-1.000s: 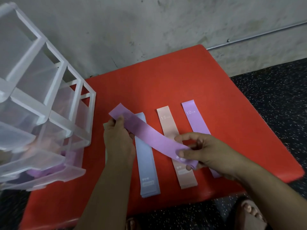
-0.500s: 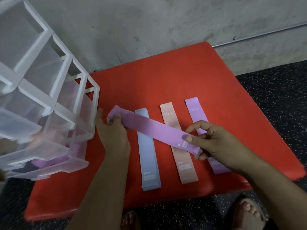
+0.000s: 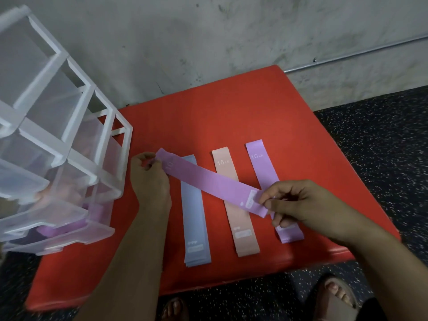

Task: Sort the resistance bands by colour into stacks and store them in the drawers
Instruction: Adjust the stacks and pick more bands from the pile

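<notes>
Held band: long flat light-purple fabric resistance band (image 3: 215,181), pulled out straight btw both hands, slanting from upper left to lower right. I read "10" near its left end; white label patch near its right end.
Band position: crosses above the blue and pink stacks, right end over the purple stack. I can't tell whether it touches any of them.
L grip: left hand (image 3: 148,179), thumb and fingers closed in a pinch on the band's left end, just right of the drawer unit.
R grip: right hand (image 3: 298,202), thumb and forefinger clamped on the band's right end by the label; other fingers curled underneath.
Blue stack: pale-blue flat bands (image 3: 195,216), lying lengthwise on the table, leftmost of three.
Pink stack: salmon-pink flat bands (image 3: 242,228), middle, marked "15 LB" at the far end.
Purple stack: light-purple flat bands (image 3: 261,167), rightmost, marked "10 LB"; near end partly hidden by the right hand.
Table: red square-topped low table (image 3: 231,112), set vs. a grey wall.
Drawer unit: translucent white plastic drawer unit (image 3: 58,140) at the table's left edge, lower drawers pulled partly out; purple and pinkish shapes show through, too blurred for me to ID.
Floor: dark speckled floor (image 3: 382,147); sandalled feet at the bottom edge.
</notes>
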